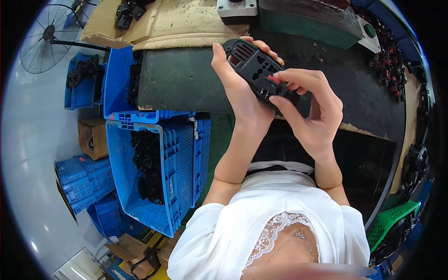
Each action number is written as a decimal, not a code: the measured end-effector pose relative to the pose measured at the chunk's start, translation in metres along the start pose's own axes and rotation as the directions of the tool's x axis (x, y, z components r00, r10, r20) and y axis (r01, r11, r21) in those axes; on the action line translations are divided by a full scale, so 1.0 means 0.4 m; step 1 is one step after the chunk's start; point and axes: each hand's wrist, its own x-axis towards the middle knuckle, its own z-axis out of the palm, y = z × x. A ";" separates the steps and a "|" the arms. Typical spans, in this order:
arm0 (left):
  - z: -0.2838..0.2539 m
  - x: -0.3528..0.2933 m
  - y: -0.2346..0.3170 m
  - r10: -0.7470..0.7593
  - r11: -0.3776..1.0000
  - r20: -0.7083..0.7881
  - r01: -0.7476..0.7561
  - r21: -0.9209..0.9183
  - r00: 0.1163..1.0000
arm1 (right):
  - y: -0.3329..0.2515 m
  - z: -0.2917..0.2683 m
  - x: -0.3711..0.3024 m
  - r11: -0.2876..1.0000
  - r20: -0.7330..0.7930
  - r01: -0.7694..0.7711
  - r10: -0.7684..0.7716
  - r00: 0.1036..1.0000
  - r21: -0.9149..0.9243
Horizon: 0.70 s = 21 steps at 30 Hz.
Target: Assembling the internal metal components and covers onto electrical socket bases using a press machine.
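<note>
A black plastic housing [256, 65] with slots and cut-outs is held up above the dark green bench [186, 79]. My left hand [240, 91] grips it from behind, thumb along its left side and fingertips curled over the far edge. On its face near the right end sits a small red part [274, 80]. My right hand [315, 100] is closed at that end, with the index fingertip touching the red part and the thumb at the housing's near edge. Whether the right fingers pinch the red part or only press it, I cannot tell.
Blue crates [165, 172] holding black parts stand left of the bench. Cardboard [186, 23] covers the bench's far left, with a black part [128, 14] on it. At the back are a green metal block [308, 23] and a green button box [370, 31]. Red and black parts [392, 70] lie far right.
</note>
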 end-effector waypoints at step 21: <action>0.020 -0.027 -0.002 0.168 0.982 0.073 -0.173 0.075 0.983 | -0.002 -0.012 0.010 0.989 0.041 -0.068 0.063 0.997 0.130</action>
